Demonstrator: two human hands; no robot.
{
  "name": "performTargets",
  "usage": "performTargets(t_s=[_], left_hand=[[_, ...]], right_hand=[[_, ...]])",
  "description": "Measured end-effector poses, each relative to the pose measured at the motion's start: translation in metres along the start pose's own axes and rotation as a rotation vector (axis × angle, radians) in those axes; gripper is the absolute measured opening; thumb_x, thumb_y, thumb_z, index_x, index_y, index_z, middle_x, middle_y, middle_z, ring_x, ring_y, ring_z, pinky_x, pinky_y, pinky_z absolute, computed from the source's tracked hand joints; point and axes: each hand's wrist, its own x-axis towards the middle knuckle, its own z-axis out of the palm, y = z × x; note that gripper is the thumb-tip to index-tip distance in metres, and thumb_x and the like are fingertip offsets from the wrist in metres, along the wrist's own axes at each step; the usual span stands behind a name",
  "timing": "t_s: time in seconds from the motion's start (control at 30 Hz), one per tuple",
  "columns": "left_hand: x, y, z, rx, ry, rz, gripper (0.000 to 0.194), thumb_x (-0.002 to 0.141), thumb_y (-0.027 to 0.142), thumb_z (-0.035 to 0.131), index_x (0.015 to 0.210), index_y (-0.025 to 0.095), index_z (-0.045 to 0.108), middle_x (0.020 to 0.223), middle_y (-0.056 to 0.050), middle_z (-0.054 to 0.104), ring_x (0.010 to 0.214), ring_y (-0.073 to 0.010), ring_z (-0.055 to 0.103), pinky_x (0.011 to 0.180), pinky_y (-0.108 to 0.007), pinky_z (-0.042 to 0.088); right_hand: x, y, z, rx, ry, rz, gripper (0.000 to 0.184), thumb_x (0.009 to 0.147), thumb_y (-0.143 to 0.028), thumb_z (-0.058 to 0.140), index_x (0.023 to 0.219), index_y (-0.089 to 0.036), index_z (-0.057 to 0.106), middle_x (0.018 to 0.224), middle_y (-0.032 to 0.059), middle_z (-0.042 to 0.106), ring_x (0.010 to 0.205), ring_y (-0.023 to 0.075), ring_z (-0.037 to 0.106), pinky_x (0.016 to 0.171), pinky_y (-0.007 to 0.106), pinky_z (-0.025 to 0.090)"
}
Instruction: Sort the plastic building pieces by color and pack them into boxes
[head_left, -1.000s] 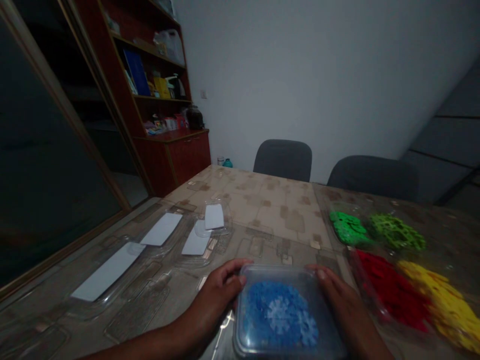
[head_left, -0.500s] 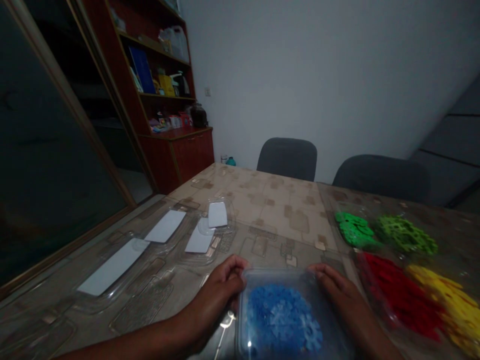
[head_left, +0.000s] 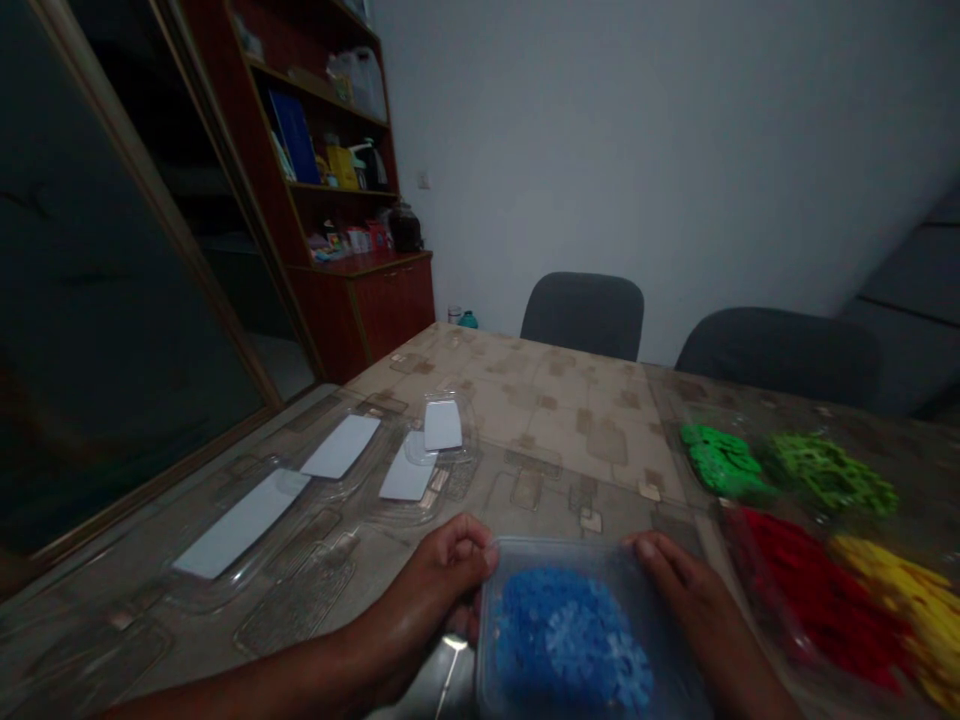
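Both hands hold a clear plastic box (head_left: 675,655) at the bottom middle of the head view, with blue snowflake-shaped pieces (head_left: 566,635) inside it. My left hand (head_left: 454,570) pinches the box's far left corner between thumb and fingers. At the far right corner, my right hand (head_left: 675,575) has its fingers closed on the rim and side. The near end of the box is cut off by the frame. Right of my right hand, a box of red pieces (head_left: 817,590) and yellow pieces (head_left: 900,595) lie on the table.
Clear lids with white labels (head_left: 244,525) lie on the left of the patterned table (head_left: 525,370). Bright green pieces (head_left: 720,458) and lighter green pieces (head_left: 829,470) sit at the right. Two grey chairs (head_left: 583,315) stand beyond the far edge, near a red-brown cabinet (head_left: 394,300).
The view has turned slightly left, so the surroundings sit a little further right. Both hands keep their hold on the box, and the blue pieces look slightly shifted inside.
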Motion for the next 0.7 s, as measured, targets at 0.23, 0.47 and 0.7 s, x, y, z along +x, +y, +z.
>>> performTargets(t_s=[0.23, 0.47, 0.7], left_hand=[[0.002, 0.000, 0.001, -0.029, -0.012, -0.016, 0.037, 0.075, 0.043, 0.081, 0.081, 0.020, 0.053, 0.064, 0.007, 0.053, 0.049, -0.0076, 0.050, 0.040, -0.014, 0.037], [0.001, -0.004, 0.000, 0.050, -0.031, 0.012, 0.047, 0.077, 0.058, 0.077, 0.094, 0.023, 0.051, 0.066, 0.008, 0.054, 0.047, -0.0084, 0.050, 0.041, -0.017, 0.039], [-0.007, -0.006, -0.008, 0.280, -0.053, 0.133, 0.063, 0.085, 0.063, 0.068, 0.132, 0.025, 0.047, 0.074, 0.006, 0.054, 0.053, -0.0113, 0.056, 0.045, -0.018, 0.042]], right_hand=[[-0.007, -0.002, 0.009, 0.164, 0.032, 0.067, 0.048, 0.085, -0.069, 0.055, 0.080, -0.022, 0.065, 0.070, -0.0007, 0.061, 0.066, 0.0206, 0.059, 0.058, 0.027, 0.046], [-0.007, 0.000, 0.008, 0.170, 0.009, 0.040, 0.056, 0.082, -0.075, 0.055, 0.084, -0.021, 0.067, 0.073, 0.0009, 0.064, 0.071, 0.0217, 0.060, 0.062, 0.028, 0.049], [-0.032, 0.011, -0.004, 0.324, 0.021, 0.129, 0.055, 0.084, -0.069, 0.060, 0.108, -0.022, 0.072, 0.099, 0.0066, 0.073, 0.090, 0.0255, 0.067, 0.082, 0.034, 0.053]])
